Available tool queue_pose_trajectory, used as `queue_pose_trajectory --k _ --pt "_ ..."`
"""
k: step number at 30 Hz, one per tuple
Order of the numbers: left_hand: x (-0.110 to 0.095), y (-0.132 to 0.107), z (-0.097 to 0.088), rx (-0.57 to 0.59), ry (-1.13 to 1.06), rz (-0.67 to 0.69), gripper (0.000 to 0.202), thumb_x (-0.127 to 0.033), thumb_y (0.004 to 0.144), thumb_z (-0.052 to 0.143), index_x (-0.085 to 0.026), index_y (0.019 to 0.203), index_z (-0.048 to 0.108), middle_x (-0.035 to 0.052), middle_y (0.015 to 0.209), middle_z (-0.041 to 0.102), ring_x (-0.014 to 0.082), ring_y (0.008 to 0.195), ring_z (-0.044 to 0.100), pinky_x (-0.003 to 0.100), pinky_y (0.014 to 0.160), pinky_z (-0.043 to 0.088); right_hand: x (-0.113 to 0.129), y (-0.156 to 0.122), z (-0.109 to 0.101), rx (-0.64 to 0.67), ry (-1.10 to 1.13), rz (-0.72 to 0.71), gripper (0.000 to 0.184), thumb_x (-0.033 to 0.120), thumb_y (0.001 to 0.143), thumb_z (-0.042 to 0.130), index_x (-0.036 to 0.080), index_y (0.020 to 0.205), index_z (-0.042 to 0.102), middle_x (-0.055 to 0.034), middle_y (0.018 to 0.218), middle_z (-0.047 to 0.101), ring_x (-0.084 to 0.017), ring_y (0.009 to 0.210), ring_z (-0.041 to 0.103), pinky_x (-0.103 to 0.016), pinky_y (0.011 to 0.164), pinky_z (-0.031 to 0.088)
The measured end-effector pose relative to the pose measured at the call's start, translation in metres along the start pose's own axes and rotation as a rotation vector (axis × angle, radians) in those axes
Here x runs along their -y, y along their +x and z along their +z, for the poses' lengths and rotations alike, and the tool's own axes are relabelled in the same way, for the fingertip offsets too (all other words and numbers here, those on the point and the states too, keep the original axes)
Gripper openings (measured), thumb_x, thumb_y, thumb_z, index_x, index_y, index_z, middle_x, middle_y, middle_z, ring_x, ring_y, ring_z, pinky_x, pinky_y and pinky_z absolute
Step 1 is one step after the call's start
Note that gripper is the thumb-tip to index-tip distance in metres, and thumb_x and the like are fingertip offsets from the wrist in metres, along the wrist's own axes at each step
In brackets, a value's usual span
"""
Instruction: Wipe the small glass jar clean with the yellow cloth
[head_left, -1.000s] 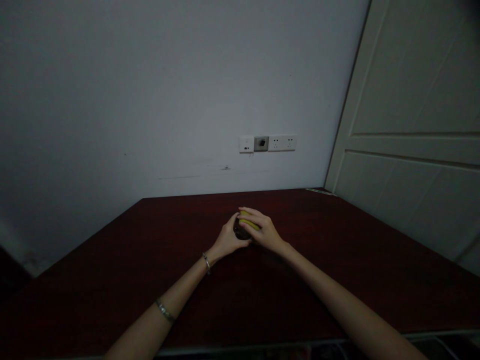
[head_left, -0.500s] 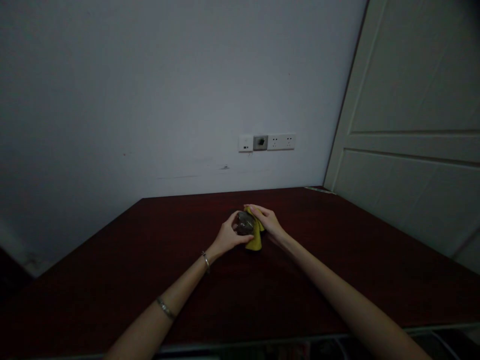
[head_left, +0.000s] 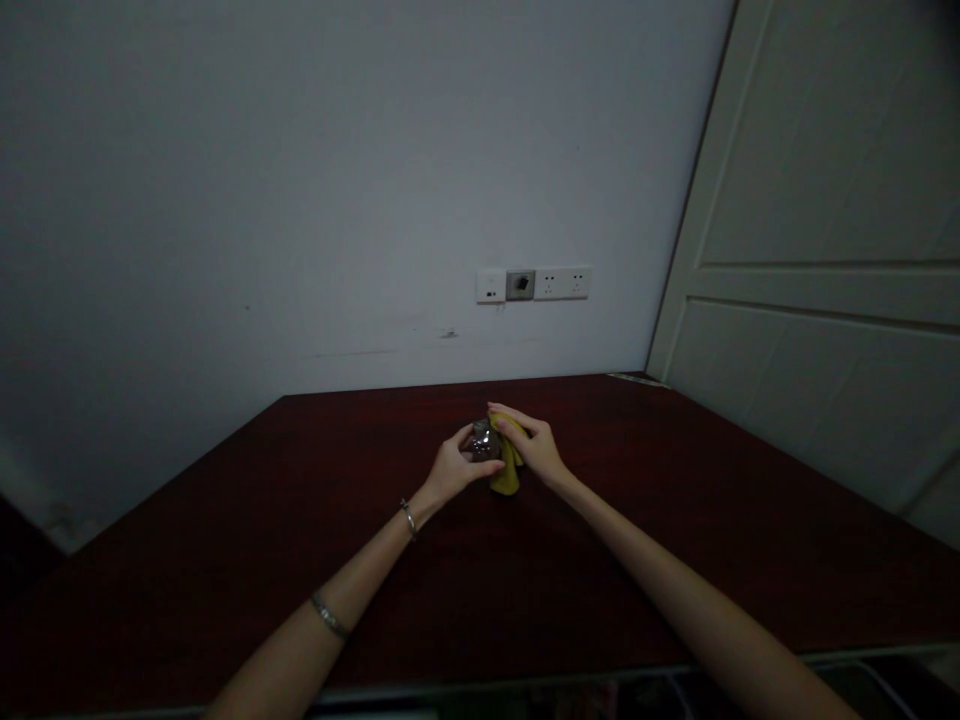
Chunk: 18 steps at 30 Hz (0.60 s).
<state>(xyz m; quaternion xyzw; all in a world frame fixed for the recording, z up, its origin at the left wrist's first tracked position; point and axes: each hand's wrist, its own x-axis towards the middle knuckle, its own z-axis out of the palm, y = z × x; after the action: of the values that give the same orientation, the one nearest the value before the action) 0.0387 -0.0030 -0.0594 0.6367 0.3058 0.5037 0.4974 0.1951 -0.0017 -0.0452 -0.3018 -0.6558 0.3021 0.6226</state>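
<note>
My left hand (head_left: 448,467) is closed round a small dark, shiny object (head_left: 484,441), held just above the dark red table (head_left: 300,520). My right hand (head_left: 534,450) is closed on a yellow cloth (head_left: 508,470) and presses it against the right side of the object. The cloth hangs down below my right fingers. I cannot tell what the object is in the dim light. A bracelet sits on my left wrist and another band further up the forearm.
A white wall stands behind the table with a row of sockets (head_left: 534,284). A pale panelled door (head_left: 825,260) rises along the table's right side. The table's near edge runs along the bottom of the view.
My right hand has come off the top of the object and moved to its right side. The yellow cloth has unfolded to hang down, and the object now shows between my hands.
</note>
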Motion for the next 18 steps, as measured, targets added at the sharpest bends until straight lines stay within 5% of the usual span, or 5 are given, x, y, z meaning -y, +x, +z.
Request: queue_pose_trajectory --k 3,11,18 --pt "-0.001 0.000 0.001 0.016 0.007 0.005 0.070 -0.021 0.052 0.081 -0.010 0.115 0.052 0.0131 0.109 0.063 0.0234 0.094 0.063 0.036 0.083 0.052 -0.001 0.000 0.000 -0.033 -0.001 0.032 0.034 0.042 0.077 0.061 0.021 0.102 0.069 -0.0071 0.112 0.066 -0.023 0.107 0.060 -0.040 0.099 0.043" --pt "0.003 0.004 -0.003 -0.050 0.092 0.055 0.056 -0.022 0.056 0.078 -0.011 0.107 0.056 0.0094 0.104 0.066 0.0218 0.094 0.062 0.035 0.084 0.050 0.014 -0.008 0.002 0.151 -0.140 -0.211 0.023 0.031 0.078 0.062 0.026 0.100 0.070 -0.0063 0.123 0.060 -0.022 0.112 0.056 -0.040 0.100 0.041" --pt "0.003 0.001 0.000 0.002 0.068 0.029 0.066 -0.022 0.054 0.080 -0.011 0.112 0.053 0.0109 0.108 0.064 0.0227 0.097 0.062 0.036 0.086 0.051 -0.005 0.002 0.001 -0.013 0.036 0.090 0.036 0.044 0.073 0.063 0.021 0.099 0.070 -0.0083 0.112 0.066 -0.024 0.108 0.059 -0.042 0.098 0.043"
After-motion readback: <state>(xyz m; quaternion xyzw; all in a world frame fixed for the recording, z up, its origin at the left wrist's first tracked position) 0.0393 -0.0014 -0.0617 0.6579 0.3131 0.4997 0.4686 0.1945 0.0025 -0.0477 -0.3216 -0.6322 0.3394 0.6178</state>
